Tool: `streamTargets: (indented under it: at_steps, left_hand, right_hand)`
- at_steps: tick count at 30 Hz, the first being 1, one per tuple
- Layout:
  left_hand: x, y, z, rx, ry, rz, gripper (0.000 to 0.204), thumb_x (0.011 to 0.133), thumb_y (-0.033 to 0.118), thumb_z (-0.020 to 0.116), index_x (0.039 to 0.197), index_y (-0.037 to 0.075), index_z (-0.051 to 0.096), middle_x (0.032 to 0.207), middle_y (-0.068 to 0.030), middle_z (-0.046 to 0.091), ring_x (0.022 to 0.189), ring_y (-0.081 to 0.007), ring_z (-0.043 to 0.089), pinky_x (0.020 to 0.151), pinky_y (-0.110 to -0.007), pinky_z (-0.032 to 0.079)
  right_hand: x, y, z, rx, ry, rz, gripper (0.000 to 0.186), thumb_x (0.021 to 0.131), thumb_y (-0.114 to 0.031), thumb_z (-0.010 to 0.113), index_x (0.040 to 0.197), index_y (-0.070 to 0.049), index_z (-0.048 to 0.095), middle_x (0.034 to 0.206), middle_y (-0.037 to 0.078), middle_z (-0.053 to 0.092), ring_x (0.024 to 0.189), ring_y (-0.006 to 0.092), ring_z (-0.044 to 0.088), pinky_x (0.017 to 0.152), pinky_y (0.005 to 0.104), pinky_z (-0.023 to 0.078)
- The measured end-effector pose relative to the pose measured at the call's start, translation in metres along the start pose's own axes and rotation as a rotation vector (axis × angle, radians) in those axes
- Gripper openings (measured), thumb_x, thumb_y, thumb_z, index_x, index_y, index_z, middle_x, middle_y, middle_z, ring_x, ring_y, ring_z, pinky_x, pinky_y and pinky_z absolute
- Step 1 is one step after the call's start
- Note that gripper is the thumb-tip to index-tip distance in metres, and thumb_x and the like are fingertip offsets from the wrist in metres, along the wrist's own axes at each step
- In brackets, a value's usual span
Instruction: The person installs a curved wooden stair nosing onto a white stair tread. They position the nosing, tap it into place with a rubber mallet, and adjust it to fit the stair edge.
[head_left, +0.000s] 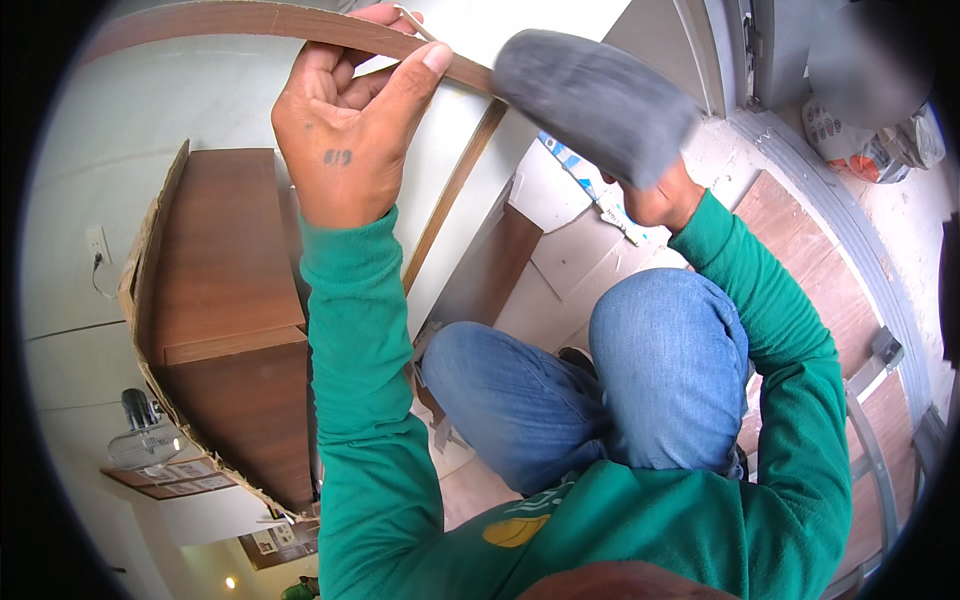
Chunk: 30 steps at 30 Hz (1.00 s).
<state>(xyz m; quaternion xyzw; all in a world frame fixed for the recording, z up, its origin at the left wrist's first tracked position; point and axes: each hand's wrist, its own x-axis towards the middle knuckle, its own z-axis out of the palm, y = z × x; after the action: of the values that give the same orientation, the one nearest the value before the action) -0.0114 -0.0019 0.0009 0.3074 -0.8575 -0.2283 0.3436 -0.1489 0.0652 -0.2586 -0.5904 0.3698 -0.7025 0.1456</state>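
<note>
My left hand (350,140) is raised at the upper middle, its thumb and fingers closed round a curved strip of brown wood (230,18). This strip runs along the top to the left, across a white surface. My right hand (660,200) is closed on a mallet, whose thick dark grey head (590,105) is blurred by motion and hides its handle and most of my fingers. The left end of the mallet head overlaps the strip's right end in the picture; I cannot tell if they touch. A narrow wooden edge (455,195) slants down from there.
Brown wood-look panels (220,250) edged with torn cardboard stand at the left. A blue and white object (620,222) lies on the dusty floor beyond my knees. A white bag (860,140) sits far right, above a metal frame (875,450).
</note>
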Motion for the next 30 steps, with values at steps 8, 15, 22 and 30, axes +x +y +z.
streamTargets:
  at_steps: [8, 15, 22, 30]
  left_hand:
    - [0.000, -0.004, 0.001, 0.035, 0.001, 0.028, 0.059, 0.089, 0.012, 0.090, 0.136, -0.010, 0.062, 0.131, -0.0264, 0.072, 0.126, -0.0267, 0.070, 0.109, -0.039, 0.060]
    - [-0.002, -0.005, -0.003, 0.008, -0.041, 0.014, 0.058, 0.090, 0.011, 0.089, 0.137, -0.009, 0.062, 0.132, -0.0279, 0.072, 0.124, -0.0275, 0.072, 0.109, -0.039, 0.060]
    - [0.000, -0.001, -0.001, 0.023, -0.049, 0.011, 0.059, 0.090, 0.010, 0.088, 0.139, -0.010, 0.060, 0.134, -0.0286, 0.071, 0.127, -0.0276, 0.070, 0.110, -0.039, 0.059]
    - [0.004, -0.004, -0.004, -0.063, -0.054, -0.010, 0.058, 0.089, 0.006, 0.088, 0.139, -0.009, 0.062, 0.132, -0.0228, 0.071, 0.117, -0.0262, 0.073, 0.100, -0.035, 0.063]
  right_hand:
    - [-0.009, 0.012, 0.002, 0.011, 0.115, -0.115, 0.057, 0.091, -0.012, 0.047, 0.145, 0.004, 0.060, 0.146, 0.024, 0.063, 0.137, 0.0414, 0.058, 0.121, 0.0473, 0.042]
    - [-0.004, 0.003, 0.004, -0.031, 0.010, -0.055, 0.056, 0.092, -0.010, 0.046, 0.143, 0.003, 0.062, 0.146, 0.022, 0.064, 0.135, 0.0414, 0.059, 0.119, 0.0480, 0.044]
    - [-0.010, 0.009, 0.010, 0.067, 0.166, -0.119, 0.045, 0.097, -0.013, 0.049, 0.135, -0.001, 0.069, 0.141, 0.023, 0.068, 0.137, 0.0449, 0.059, 0.120, 0.0495, 0.044]
    - [0.004, -0.009, -0.003, -0.050, 0.083, -0.052, 0.040, 0.096, -0.011, 0.047, 0.127, 0.001, 0.069, 0.129, 0.024, 0.070, 0.122, 0.0452, 0.065, 0.110, 0.0473, 0.050]
